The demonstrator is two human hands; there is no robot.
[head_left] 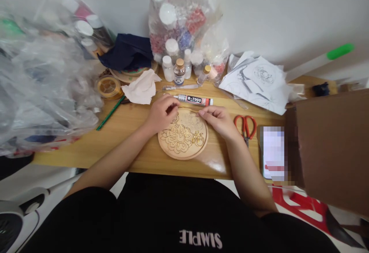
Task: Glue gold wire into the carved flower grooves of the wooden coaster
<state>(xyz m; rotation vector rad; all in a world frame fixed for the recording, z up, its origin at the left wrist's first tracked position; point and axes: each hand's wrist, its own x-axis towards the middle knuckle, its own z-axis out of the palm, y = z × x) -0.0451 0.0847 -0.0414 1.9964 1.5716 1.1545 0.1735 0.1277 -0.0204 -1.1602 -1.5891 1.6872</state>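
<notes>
Gold strand (189, 109), one, thin: stretched between your left hand (163, 114) and right hand (218, 119), each pinching it at thumb and fingertips, over the far rim of the wooden disc. Wooden disc (187, 152), one, round, floral outlines partly in gold: on the desk (147, 155), near the middle of its front edge. Glue tube (194, 100), marked B-7000: just beyond the disc, toward the desk's back edge. Scissors (245, 127), orange-handled: beside your right forearm, toward the desk's right front corner.
</notes>
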